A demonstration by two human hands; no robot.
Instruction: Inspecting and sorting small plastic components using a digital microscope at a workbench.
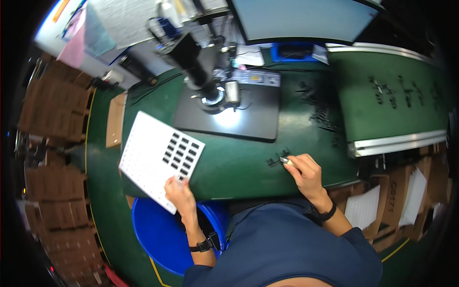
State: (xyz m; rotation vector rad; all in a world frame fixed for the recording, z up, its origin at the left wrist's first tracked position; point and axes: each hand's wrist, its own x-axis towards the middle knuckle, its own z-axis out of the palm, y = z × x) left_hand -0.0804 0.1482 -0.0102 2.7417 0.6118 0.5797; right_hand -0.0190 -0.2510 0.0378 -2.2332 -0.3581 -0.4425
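A white tray [152,152] lies tilted at the left of the green bench, with rows of small black rectangular parts [178,154] in its right-hand section. My left hand [180,197] is closed at the tray's near right edge, fingertips pinched beside the lowest black part; what they hold, if anything, is too small to make out. Further right, my right hand [307,175] pinches a small cream-coloured piece with a shiny metal end [286,160]. Just beyond its fingertips, a few small black parts [273,162] lie on the bench.
A lit microscope [210,93] stands on a dark base plate [256,122] behind the hands. Loose black parts [321,115] lie to its right, beside a green conveyor belt [392,119] with metal rails. A blue bin [155,237] stands below the bench's front edge; a monitor [306,21] is behind.
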